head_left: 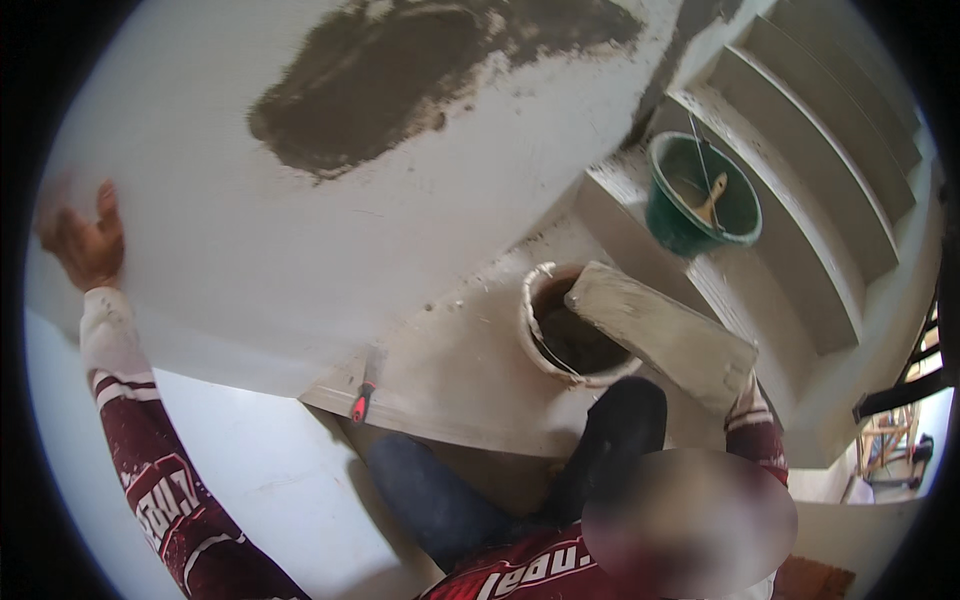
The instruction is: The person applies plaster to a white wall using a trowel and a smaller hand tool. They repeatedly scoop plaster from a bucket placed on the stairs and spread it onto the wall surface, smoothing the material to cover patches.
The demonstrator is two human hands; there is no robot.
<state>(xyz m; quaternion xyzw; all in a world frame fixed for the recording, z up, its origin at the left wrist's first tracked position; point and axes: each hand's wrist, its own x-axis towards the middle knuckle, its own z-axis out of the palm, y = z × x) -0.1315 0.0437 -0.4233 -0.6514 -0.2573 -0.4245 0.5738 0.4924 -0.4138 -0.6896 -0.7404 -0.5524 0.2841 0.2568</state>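
Observation:
My left hand (88, 243) is raised at the far left, fingers spread, at the white wall (230, 260); its outer fingers are blurred, and whether it touches the wall I cannot tell. On the right, a long flat plastering float (665, 335), its face smeared with grey mortar, slants over the rim of a bucket. My right sleeve (755, 435) runs up to the float's near end, where my right hand is hidden behind the board. The pale-rimmed bucket (530, 315) holds dark mortar, partly covered by the float.
A damp grey mortar patch (385, 90) covers the upper wall. On the stairs (800, 130) to the right stands a green bucket (672, 222) with a brush (714, 198) inside. A scraper with a red-and-black handle (362, 402) lies near the landing's edge. Dark railing (905, 395) stands far right.

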